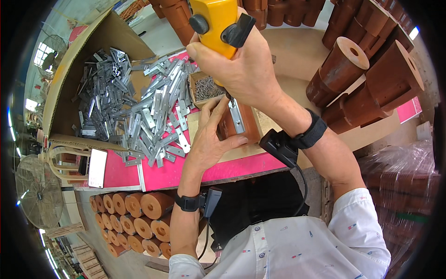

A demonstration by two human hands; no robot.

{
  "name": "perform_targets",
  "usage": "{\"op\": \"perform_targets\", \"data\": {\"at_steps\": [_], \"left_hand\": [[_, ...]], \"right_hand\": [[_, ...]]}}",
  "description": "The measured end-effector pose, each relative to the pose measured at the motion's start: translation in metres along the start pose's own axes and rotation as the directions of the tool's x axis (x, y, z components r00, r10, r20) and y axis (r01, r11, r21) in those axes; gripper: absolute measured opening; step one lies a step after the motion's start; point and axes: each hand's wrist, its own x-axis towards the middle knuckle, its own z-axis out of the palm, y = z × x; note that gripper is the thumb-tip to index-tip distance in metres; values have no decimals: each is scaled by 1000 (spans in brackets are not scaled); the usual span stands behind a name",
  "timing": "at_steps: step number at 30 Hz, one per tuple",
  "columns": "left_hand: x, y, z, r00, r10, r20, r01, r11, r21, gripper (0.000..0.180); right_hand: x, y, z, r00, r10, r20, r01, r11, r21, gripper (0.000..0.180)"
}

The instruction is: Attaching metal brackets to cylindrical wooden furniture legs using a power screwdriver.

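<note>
My right hand (255,72) is wrapped round a yellow power screwdriver (215,21), which points down at a metal plate (236,120). The slim silver plate lies on a reddish-brown wooden piece (252,124). From the left, my left hand (203,139) grips this piece, its fingertips by the plate's upper end and the thumb at the lower end. The screwdriver's tip is mostly hidden by my hands. Just left of the wooden piece stands a small open box (197,103) full of screws (207,88).
Loose metal plates (160,109) cover the pink tabletop (223,168) and spill from a large cardboard box (65,97). A phone (97,168) is at the left edge. Brown tapered pieces (338,69) stand at right; more (157,204) are stacked below the table.
</note>
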Motion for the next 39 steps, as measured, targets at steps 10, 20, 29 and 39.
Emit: {"op": "perform_targets", "data": {"at_steps": [10, 20, 29, 39], "left_hand": [[3, 2, 2, 998, 41, -43, -42, 999, -20, 98], [24, 5, -10, 999, -53, 3, 53, 999, 5, 70], [11, -10, 10, 996, 47, -79, -55, 993, -107, 74], [6, -21, 23, 980, -6, -198, -37, 977, -209, 67]], "right_hand": [[2, 12, -8, 996, 81, -22, -79, 994, 79, 47], [11, -4, -12, 981, 190, -45, -182, 973, 142, 42], [6, 4, -12, 985, 157, -73, -137, 964, 228, 35], [4, 5, -7, 986, 159, -53, -142, 959, 247, 36]]}}
